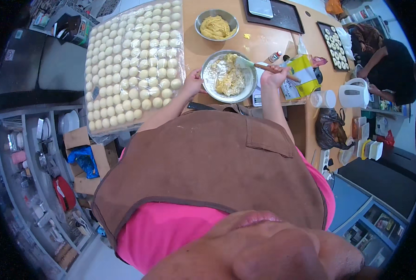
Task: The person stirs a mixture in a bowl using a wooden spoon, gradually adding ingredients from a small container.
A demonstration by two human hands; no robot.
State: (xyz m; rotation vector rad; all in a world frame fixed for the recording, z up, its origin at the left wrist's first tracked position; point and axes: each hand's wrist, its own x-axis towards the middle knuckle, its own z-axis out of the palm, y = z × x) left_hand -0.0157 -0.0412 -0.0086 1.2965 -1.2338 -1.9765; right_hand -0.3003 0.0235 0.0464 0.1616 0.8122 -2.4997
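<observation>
The person's left hand [193,84] holds the rim of a mixing bowl [250,87] at its 9 o'clock, the fingers drawn in close against the edge, while the right hand [273,78], off at 3 o'clock, has its fingers wrapped round the brown handle of a spatula [265,68] whose pale blade dips into the floury yellow mixture [231,83]. The bowl sits on the wooden table [264,43], with a bowl of yellow dough [216,28] near 12 o'clock, rows of pale dough balls [145,64] at 9 and a yellow-and-white packet [307,74] at 3.
</observation>
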